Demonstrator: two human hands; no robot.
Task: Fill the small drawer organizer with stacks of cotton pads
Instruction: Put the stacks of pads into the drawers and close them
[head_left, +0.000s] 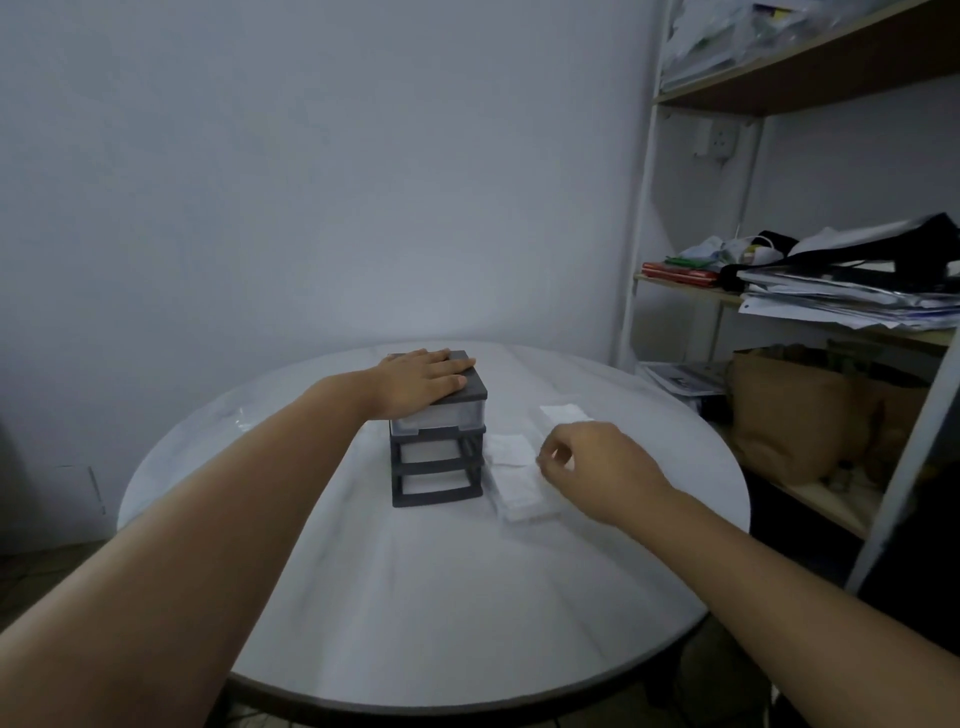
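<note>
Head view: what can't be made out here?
- Top drawer contents: translucent front, too dim to tell.
- Two lower slots of the organizer: dark, cannot tell whether anything is inside.
- Right hand fingertips: curled under, grip on the cotton pads hidden.
- Organizer top: covered by the left hand.
- Pad count: white blur.

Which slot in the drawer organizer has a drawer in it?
The top slot of the drawer organizer, under the left hand; the two lower slots are empty openings.

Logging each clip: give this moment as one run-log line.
left hand: flat on drawer organizer top | right hand: curled above cotton pads | top drawer in, lower slots empty
</note>
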